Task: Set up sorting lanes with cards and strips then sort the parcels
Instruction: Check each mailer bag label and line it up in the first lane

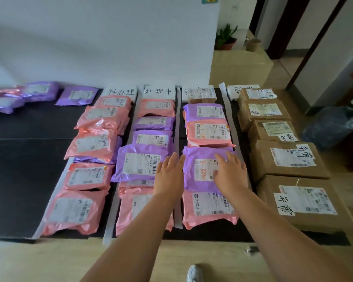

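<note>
Two bare forearms are stretched forward, and both hands are seen palm down with fingers straight and spread, nothing being gripped. The right hand [229,174] is laid flat on the right half of a purple parcel [200,171], part of its label being covered. The left hand [168,176] is held at the parcel's left edge, over the white strip [178,123] dividing this lane from the next; whether it touches the parcel cannot be told. The parcel thus lies under and between the hands, overlapping a pink parcel [208,208] nearer the person. It is nearly square, its handwriting running along the lane, away from the person. The right hand is judged the better placed, and a pressing down or squaring up within the lane seems called for. Boxes [283,159] are ranked just right of the right hand.
</note>
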